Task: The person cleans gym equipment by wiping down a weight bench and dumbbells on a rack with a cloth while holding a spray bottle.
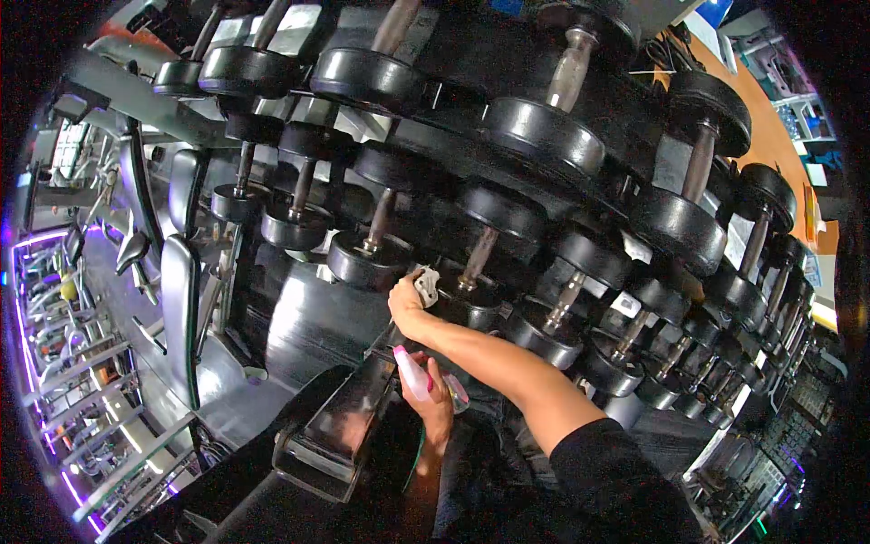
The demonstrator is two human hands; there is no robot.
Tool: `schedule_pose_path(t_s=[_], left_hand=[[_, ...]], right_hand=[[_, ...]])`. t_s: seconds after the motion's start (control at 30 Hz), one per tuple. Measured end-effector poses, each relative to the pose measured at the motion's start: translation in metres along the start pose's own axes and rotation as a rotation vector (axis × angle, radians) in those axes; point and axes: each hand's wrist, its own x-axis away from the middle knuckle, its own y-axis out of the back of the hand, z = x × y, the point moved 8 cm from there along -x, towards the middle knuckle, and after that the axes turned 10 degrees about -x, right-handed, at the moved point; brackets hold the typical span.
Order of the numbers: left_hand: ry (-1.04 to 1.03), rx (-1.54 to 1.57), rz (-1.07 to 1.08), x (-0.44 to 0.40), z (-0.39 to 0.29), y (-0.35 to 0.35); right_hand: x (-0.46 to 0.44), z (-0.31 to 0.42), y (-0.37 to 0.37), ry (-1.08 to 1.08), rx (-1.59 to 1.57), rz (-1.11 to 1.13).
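Now a pale cloth [427, 286] is pinched by the fingers of the right hand [408, 301], bunched seemingly to face the dumbbell [468, 304] alongside; contact can't be told. Below, a pink-tipped bottle [414, 374] is gripped by the left hand [436, 399], fingers curled, apparently leaving the reach clear.

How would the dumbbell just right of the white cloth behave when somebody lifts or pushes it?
The dumbbell would probably feel heavy for its size, given its thick heads. Their round shape suggests it might roll if pushed. Its shiny handle may be slippery.
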Motion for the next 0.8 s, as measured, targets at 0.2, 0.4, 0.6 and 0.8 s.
schedule_pose_path(t_s=[0.2,0.4,0.6,0.8], left_hand=[[0.033,-0.009,0.031,0.002,0.013,-0.001],[0.214,0.277,0.107,0.008,-0.002,-0.005],[-0.016,0.162,0.048,0.004,-0.019,-0.002],[0.092,0.188,0.138,0.013,0.001,-0.012]], right_hand=[[0.037,-0.006,-0.011,0.035,-0.062,-0.044],[0.164,-0.052,0.02,0.034,-0.524,-0.783],[0.215,-0.083,-0.074,-0.307,-1.186,-1.014],[0.202,-0.069,-0.094,-0.589,-1.42,-1.263]])
